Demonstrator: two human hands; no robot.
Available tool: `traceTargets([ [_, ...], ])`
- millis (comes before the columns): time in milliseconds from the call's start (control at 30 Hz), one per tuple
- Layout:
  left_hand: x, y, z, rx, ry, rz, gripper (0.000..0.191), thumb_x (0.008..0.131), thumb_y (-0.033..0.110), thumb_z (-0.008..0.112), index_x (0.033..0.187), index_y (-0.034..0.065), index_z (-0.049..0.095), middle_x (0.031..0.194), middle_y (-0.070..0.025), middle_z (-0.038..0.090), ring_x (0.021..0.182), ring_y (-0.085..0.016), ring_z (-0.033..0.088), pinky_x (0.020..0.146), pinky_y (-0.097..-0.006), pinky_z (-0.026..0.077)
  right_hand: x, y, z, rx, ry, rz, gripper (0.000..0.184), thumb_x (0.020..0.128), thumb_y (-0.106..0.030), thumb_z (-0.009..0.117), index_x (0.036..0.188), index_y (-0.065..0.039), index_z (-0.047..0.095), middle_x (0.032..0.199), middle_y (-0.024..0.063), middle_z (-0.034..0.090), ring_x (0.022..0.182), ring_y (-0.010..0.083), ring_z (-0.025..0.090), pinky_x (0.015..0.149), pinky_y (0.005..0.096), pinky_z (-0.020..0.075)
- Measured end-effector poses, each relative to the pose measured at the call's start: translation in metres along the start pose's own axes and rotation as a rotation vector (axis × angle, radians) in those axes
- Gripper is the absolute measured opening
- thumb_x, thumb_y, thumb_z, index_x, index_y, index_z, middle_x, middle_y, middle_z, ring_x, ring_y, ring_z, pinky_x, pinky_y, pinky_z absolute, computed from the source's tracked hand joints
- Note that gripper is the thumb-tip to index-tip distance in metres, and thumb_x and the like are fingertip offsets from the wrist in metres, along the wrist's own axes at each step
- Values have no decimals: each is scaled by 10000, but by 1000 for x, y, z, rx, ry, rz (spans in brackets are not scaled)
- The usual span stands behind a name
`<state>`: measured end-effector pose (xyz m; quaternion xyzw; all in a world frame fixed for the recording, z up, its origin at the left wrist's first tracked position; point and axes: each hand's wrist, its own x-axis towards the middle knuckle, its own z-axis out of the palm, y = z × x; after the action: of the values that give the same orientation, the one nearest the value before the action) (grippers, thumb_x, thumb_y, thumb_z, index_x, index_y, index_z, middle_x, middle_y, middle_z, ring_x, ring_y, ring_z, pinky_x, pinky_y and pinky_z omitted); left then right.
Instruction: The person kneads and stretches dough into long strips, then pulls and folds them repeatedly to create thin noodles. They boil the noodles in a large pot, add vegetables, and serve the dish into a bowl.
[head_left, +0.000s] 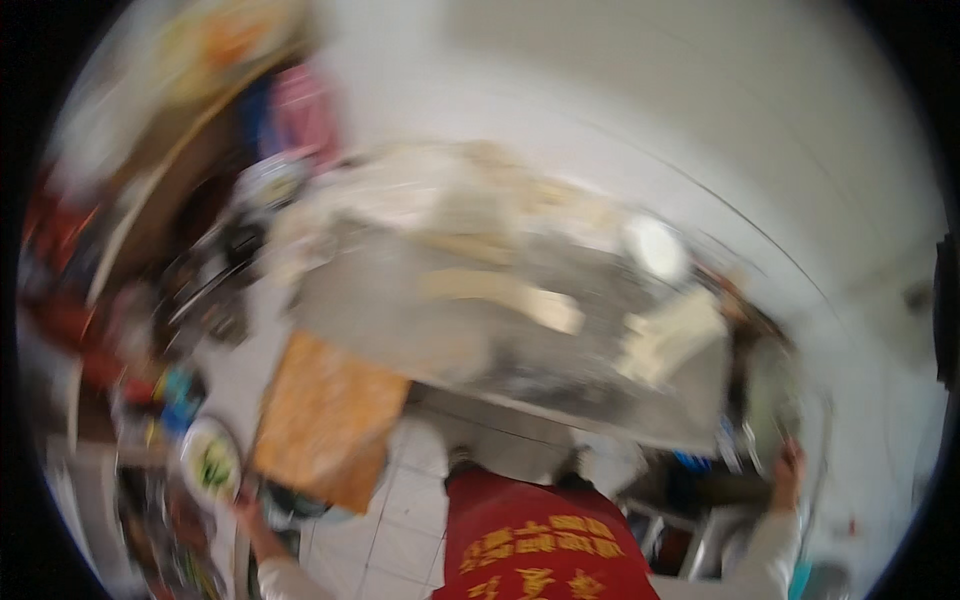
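Observation:
At the lower left, my left hand (246, 506) grips the rim of a white bowl (191, 491) with green, leafy-looking food in it. My right hand (789, 465) is raised at the right, near a pale rounded thing; its fingers look bent around something thin, but blur hides what it is. Between the hands stretches a grey work surface (450, 337). On it lie a pale strip, likely dough (499, 292), and a stack of pale flat pieces (675, 337) at its right end.
An orange-brown board (330, 420) juts out at the surface's left front corner. A white round dish (658, 247) stands at the back right. Pink and blue items (304, 112) and dark cookware (225, 255) crowd the left. Open shelving (694, 525) holds things at the lower right.

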<state>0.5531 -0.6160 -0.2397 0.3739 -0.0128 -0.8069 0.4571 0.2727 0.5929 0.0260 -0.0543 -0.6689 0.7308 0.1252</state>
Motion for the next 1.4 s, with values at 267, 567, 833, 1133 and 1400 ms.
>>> traceTargets([
  [267,-178,-269,161,1621,-455,172,603,887,373,550,1351,41,356,1377,-166,356,1145,-397,470,896,-497,458,-82,-32,-28,522,515,114,164,936,-121,468,957,41,451,767,56,522,597,104,532,531,195,523],
  [567,-259,-569,-40,1884,-2556,-477,504,860,411,575,1193,33,562,1083,-185,595,1039,-252,568,905,-331,443,-236,-124,-75,715,876,135,157,945,-93,421,1010,50,412,751,69,519,551,74,502,435,165,457],
  [833,-387,-575,34,2501,-1756,-762,472,846,394,583,1122,11,590,1009,-195,635,934,-333,616,817,-392,480,-310,-86,-140,668,1030,256,203,938,-121,445,1036,56,449,745,43,518,519,69,506,405,153,444],
  [1133,-494,-673,121,2180,-1764,-123,270,876,218,568,709,7,554,535,-96,542,458,-209,538,477,-371,419,-295,-98,-107,-287,1145,705,222,882,-196,551,869,25,571,693,63,556,583,148,539,506,278,438],
  [1400,-474,-719,134,1743,-2334,786,414,873,210,531,1206,-27,466,1253,-240,433,1144,-405,415,960,-475,332,-348,-131,-60,-1214,1400,549,315,869,-184,554,1063,59,605,999,150,648,929,233,614,819,312,454],
])
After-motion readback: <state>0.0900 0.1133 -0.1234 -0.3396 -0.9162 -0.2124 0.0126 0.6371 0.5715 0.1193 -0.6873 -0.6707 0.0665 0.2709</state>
